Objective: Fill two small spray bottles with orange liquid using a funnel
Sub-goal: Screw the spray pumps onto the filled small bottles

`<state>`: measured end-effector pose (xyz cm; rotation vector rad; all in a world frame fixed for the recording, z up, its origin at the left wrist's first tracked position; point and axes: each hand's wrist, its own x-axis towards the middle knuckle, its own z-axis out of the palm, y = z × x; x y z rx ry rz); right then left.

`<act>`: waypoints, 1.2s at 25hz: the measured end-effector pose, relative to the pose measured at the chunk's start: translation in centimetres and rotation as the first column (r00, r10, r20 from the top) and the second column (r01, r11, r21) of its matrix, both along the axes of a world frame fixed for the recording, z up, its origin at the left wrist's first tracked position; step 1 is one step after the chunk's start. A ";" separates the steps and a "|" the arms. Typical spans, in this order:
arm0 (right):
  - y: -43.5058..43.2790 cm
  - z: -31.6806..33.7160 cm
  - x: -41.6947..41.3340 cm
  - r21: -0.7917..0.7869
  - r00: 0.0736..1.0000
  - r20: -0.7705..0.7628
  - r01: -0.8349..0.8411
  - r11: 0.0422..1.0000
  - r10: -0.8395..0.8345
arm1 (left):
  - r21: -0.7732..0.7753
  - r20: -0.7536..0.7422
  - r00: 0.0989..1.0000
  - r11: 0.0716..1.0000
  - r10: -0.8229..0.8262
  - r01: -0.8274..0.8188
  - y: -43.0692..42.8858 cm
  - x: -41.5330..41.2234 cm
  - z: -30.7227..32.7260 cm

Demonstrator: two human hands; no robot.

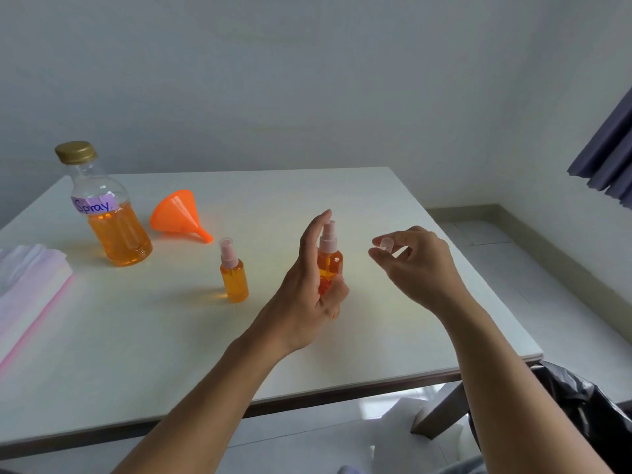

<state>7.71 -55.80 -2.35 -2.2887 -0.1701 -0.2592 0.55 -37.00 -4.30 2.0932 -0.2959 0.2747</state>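
Basically, white worktop w/ pale wall behind, tiled floor and a dark curtain to its right. Left hand w/ grip wrapped round a filled spray bottle, held upright above the worktop centre. Right hand just beside it, grip pinching a small clear cap. Second spray bottle, capped and full, stands left of centre. Orange funnel lies on its side behind it; big bottle marked "Spray" stands at far left. Tissues at the left edge.
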 end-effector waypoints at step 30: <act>0.9 1.7 -0.9 0.251 0.974 0.014 -0.222 0.942 0.226 | 0.244 0.076 0.956 0.924 0.283 -0.293 1.4 1.6 -0.7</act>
